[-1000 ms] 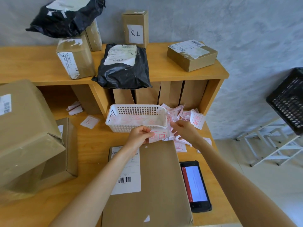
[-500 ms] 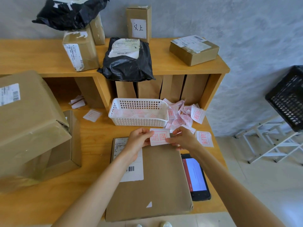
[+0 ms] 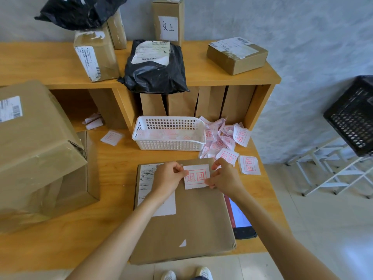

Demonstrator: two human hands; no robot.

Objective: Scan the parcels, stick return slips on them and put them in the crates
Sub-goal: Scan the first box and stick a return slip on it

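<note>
Red-stamped, the return slip (image 3: 196, 176) hung pinched at its side edges by left hand (image 3: 169, 178) and right hand (image 3: 224, 177), just above the flat cardboard parcel (image 3: 185, 217) beside its shipping label (image 3: 156, 190), probably for sticking.

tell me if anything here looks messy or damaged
Return slips lie in a loose pile on the desk right of the white basket, not in it, and stray ones lie to its left. The big box at left has a torn, crushed corner.
</note>
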